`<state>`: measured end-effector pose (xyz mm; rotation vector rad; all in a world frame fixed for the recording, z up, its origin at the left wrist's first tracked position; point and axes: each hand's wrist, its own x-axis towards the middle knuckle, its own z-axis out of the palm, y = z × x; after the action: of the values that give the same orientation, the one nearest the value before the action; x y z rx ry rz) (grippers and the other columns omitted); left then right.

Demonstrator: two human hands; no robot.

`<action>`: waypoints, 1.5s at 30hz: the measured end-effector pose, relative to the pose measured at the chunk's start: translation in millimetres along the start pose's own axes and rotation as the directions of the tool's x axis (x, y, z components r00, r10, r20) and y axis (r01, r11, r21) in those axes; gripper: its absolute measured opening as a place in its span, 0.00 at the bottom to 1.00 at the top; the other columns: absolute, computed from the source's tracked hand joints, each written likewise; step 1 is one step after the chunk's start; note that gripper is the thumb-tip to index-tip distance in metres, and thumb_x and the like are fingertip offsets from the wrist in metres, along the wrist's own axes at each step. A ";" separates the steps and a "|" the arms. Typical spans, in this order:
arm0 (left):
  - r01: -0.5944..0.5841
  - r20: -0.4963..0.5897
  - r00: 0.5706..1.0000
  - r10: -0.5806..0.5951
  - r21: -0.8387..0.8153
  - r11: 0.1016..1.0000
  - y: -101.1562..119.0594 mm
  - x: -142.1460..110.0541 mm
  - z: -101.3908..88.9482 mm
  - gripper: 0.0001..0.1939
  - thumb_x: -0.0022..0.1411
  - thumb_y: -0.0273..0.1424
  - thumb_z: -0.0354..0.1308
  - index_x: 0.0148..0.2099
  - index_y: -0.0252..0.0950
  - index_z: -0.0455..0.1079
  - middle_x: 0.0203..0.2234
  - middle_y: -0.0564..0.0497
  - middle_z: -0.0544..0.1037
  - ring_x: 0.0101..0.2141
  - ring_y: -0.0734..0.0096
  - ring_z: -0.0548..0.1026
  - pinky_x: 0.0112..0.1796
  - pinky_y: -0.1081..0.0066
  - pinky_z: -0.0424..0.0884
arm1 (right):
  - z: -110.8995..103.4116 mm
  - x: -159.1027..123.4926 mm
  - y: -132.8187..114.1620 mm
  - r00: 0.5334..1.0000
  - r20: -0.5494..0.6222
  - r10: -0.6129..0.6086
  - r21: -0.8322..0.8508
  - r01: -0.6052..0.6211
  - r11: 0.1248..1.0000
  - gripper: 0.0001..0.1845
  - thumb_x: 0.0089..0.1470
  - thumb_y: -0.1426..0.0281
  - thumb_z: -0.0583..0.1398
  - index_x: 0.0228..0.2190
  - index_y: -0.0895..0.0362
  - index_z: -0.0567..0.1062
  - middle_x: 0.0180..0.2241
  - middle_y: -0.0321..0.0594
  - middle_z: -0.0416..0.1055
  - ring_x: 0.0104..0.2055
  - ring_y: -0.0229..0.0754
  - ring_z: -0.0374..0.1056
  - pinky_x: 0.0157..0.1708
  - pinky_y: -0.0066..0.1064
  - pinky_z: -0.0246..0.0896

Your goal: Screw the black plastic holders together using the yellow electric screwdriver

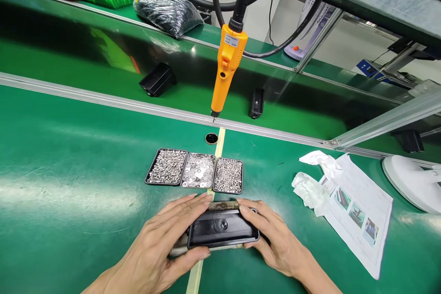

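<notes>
A black rectangular plastic housing (220, 230), hollow side up with a small round boss inside, lies at the front of the bench. It sits in or on a worn grey-brown block (223, 205) whose edges show behind and in front of it. My left hand (172, 234) is closed round the left end, fingers along the far side and thumb at the near side. At the right end, my right hand (270, 234) grips with its fingers over the rim. Just beyond are three small trays: screws (167, 166), flat washers (198, 171) and nut-like parts (228, 175).
An orange electric screwdriver (227, 66) hangs tip-down above a small round black dish (211, 138). More black housings (157, 79) lie on the green strip behind the metal rail. At right are an instruction sheet (365, 220), crumpled tissue (310, 193) and a white round base (413, 183).
</notes>
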<state>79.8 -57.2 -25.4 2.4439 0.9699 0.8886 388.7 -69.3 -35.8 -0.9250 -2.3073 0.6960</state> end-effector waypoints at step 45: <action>0.627 0.198 0.772 -0.604 -0.397 0.671 -57.3 76.4 -30.2 0.19 0.67 0.45 0.58 0.37 0.35 0.81 0.32 0.48 0.83 0.35 0.63 0.79 0.37 0.68 0.72 | 9.1 12.7 20.2 0.792 -0.250 0.557 0.421 -0.429 0.799 0.16 0.70 0.59 0.54 0.51 0.50 0.76 0.38 0.39 0.73 0.34 0.41 0.68 0.34 0.32 0.64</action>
<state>75.3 40.0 -1.5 1.5684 1.2938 0.6903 384.0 -49.6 -51.3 -1.3812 -1.5444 1.0100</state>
